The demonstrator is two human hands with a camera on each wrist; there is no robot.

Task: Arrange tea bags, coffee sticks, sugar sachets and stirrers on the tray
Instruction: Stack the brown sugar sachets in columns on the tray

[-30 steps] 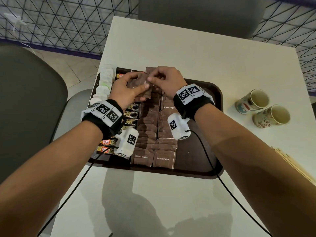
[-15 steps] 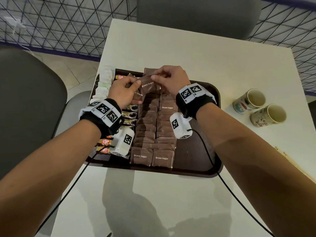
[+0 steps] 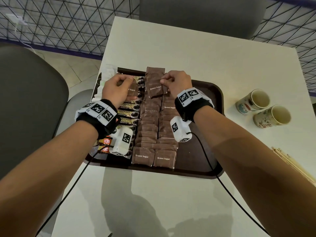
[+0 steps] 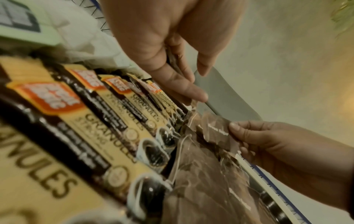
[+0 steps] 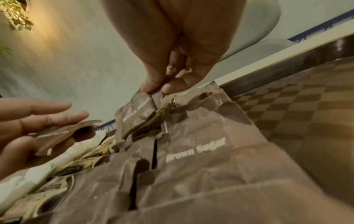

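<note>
Those sugar packets (image 3: 154, 88) look light, floppy n crinkly imo, so w/ your right hand (image 3: 177, 83) and left hand (image 3: 116, 90) each pinching one over the tray (image 3: 212, 106), grab the sealed edges.

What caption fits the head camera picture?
Left hand and right hand each hold a brown sugar sachet above the tray.

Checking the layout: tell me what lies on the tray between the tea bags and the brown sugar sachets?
The column of coffee sticks lies between the white tea bags and brown sugar sachets, clearest in the head view.
</note>
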